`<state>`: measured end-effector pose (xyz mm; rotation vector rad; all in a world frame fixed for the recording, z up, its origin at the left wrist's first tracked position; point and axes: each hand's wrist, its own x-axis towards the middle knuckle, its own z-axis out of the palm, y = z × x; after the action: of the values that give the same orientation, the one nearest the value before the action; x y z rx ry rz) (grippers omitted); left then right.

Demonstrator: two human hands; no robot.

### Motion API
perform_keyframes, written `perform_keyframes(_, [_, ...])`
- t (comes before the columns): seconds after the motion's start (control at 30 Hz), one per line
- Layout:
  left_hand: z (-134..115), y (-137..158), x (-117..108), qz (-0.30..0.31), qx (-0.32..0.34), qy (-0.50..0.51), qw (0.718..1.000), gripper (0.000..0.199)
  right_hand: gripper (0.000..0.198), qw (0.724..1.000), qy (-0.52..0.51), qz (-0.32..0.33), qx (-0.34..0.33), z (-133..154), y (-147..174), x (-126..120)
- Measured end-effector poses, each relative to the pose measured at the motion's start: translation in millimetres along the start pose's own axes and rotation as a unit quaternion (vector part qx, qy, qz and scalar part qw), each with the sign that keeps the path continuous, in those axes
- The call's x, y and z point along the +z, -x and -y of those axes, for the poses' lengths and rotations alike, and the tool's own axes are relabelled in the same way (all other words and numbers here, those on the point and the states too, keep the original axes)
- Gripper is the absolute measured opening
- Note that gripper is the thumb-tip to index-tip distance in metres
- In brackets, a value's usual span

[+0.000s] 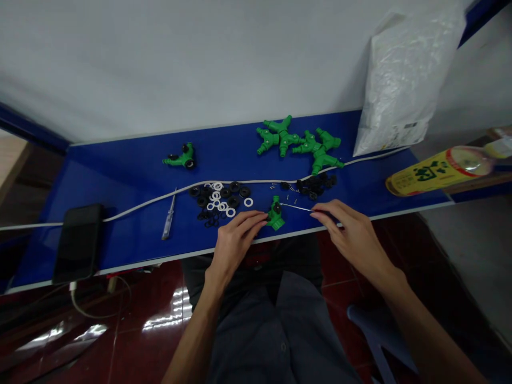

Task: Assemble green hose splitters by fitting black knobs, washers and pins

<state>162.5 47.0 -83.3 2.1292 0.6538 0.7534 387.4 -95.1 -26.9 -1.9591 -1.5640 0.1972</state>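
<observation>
At the front edge of the blue shelf, my left hand [240, 237] pinches a green Y-shaped hose splitter [275, 217] with a black valve lever on it. A thin metal screwdriver [296, 207] is held by its right end in my right hand [352, 234]. Its tip reaches the black lever, though contact is hard to make out. Several small screws [288, 197] lie just behind, beside a pile of black levers [316, 185]. To the left is a heap of white washers [231, 212], black rings [233, 201] and small black O-rings [208, 216].
Several green splitter bodies [320, 154] sit at the back; another splitter with black levers [182, 157] lies back left. A white cable [148, 204] crosses the shelf [132, 160]. A clear-handled screwdriver [168, 218], phone [78, 242], plastic bag [404, 80] and yellow bottle [428, 173] lie around.
</observation>
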Motion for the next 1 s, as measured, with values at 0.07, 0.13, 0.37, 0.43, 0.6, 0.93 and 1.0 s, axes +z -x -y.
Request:
perform_keyframes(0.07, [1,-1,0,0.0,0.007,-0.01,1.0,0.024,0.024,0.999,0.009,0.027,-0.019,7,-4,-5])
perform_keyframes(0.13, [0,-3,-1,-0.003,-0.014,0.005,1.0,0.022,0.027,0.998,0.024,0.049,-0.043,13,-11,-9])
perform_keyframes(0.37, [-3,-8,-3,-0.004,-0.114,0.073,0.991,0.019,0.03,0.992,0.065,0.065,-0.083,19,-25,-16])
perform_keyframes(0.43, [-2,-5,-2,-0.015,-0.081,0.059,0.995,0.02,0.028,0.995,0.06,0.047,-0.059,4,-16,-11])
perform_keyframes(0.6, [10,6,3,-0.016,0.037,-0.015,0.999,0.027,0.028,0.998,0.061,-0.03,-0.012,-48,8,25])
perform_keyframes(0.93, [7,6,2,-0.017,0.05,-0.074,0.996,0.028,0.027,0.975,0.164,-0.143,-0.033,-65,-2,55])
perform_keyframes(1.0, [3,3,2,-0.017,0.028,-0.08,0.996,0.027,0.026,0.974,0.164,-0.151,-0.032,-57,0,53])
